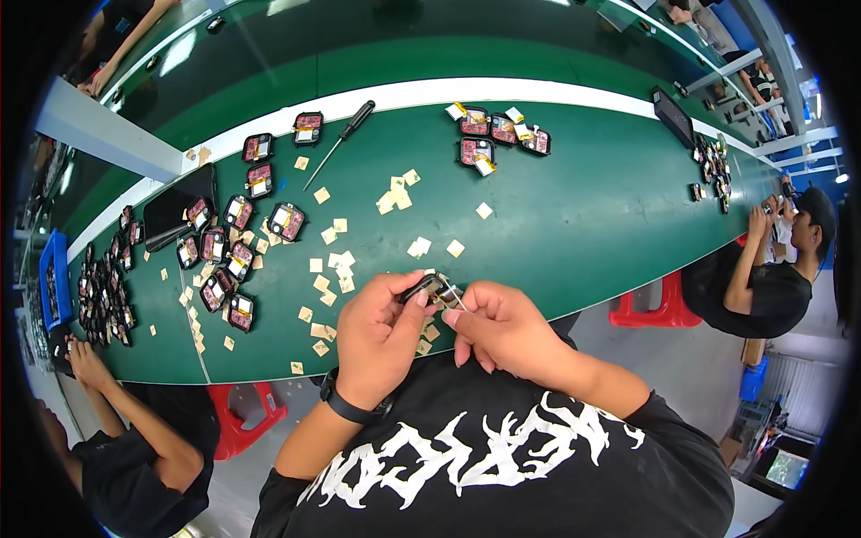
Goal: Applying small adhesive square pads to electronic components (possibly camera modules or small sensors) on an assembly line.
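Note:
Near the front edge of the table, my left hand [375,330] is closed around a small black-cased electronic device [417,288], tilted up between thumb and fingers. My right hand [513,330] meets it from the right, thumb and forefinger pinched on a small pale, silvery piece [451,297] at the device's side. What that piece is cannot be made out, and my fingers hide much of the device's inside. Small cream square pads [346,271] lie scattered on the green table [574,233], some right beside my left hand.
Open black cases with red circuit boards [239,212] lie in groups to the left; more cases [475,152] sit at the far middle. A screwdriver [344,134] rests near the back edge. Co-workers sit at left and right [762,287]. Red stools [659,305] stand beside the table.

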### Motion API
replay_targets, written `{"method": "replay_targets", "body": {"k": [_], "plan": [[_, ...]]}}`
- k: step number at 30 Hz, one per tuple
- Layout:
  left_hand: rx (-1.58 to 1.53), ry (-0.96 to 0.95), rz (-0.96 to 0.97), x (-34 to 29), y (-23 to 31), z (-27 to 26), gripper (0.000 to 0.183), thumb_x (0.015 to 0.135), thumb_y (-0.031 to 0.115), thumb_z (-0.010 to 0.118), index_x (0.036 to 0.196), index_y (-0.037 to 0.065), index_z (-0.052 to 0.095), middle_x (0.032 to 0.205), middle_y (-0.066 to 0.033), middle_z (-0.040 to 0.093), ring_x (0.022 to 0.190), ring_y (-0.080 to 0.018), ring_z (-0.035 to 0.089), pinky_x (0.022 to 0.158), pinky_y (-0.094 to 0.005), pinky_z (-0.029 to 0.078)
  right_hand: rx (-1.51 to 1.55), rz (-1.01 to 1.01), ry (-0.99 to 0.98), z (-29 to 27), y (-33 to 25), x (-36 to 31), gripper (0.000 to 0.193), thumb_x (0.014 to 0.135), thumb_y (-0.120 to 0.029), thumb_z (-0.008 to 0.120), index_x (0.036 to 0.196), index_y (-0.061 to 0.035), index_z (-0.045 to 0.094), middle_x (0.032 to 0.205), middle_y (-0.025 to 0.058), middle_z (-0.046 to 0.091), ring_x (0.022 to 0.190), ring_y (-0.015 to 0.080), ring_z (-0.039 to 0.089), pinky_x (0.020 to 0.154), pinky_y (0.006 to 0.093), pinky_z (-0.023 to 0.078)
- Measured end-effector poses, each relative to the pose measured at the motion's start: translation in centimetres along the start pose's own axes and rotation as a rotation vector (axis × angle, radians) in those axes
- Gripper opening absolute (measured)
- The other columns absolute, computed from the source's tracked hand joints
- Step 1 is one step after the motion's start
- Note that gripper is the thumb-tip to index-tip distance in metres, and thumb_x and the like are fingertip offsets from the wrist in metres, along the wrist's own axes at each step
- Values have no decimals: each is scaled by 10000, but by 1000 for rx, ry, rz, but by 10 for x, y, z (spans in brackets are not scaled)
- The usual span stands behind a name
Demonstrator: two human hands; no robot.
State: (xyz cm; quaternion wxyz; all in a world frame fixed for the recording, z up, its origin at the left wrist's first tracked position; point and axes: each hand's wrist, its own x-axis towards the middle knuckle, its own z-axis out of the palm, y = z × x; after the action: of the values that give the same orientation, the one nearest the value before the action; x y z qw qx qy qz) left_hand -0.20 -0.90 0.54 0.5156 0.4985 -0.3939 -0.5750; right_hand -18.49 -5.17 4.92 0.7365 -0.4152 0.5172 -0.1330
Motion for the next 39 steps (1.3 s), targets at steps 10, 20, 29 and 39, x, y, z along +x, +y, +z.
{"method": "replay_targets", "body": {"k": [10, 20, 29, 39], "plan": [[-115, 61, 49, -3, -8, 1, 186, 1029, -36, 559, 1215, -51, 554, 1137, -132, 668, 1033, -180, 684, 928, -355, 597, 78, -12, 40, 7, 0, 2, 205, 1024, -185, 646, 900, -46, 560, 662, 64, 662, 437, 64, 456, 419, 232, 336], [-156, 44, -21, -2, -4, -3, 173, 1039, -16, 543, 1210, -33, 523, 1145, -135, 663, 1050, -182, 685, 903, -344, 614, -162, -259, 120, 12, 9, -1, 168, 1013, -123, 657, 907, -31, 564, 664, 17, 636, 549, 50, 530, 506, 239, 398], [-206, 53, -17, 0, -3, -1, 197, 1022, -37, 551, 1215, -44, 512, 1147, -138, 649, 1032, -180, 684, 903, -343, 621, -176, -499, 218, -2, 14, 14, 186, 963, -77, 737, 1078, 29, 637, 924, 16, 693, 799, 34, 606, 698, 222, 503], [-147, 28, -2, 0, -6, 2, 183, 992, -105, 530, 1162, -51, 489, 1121, -154, 634, 1024, -185, 678, 917, -341, 615, -145, -380, 188, 1, 2, 15, 92, 949, -45, 741, 969, 23, 683, 833, -25, 678, 746, 4, 569, 631, 196, 454]]}}
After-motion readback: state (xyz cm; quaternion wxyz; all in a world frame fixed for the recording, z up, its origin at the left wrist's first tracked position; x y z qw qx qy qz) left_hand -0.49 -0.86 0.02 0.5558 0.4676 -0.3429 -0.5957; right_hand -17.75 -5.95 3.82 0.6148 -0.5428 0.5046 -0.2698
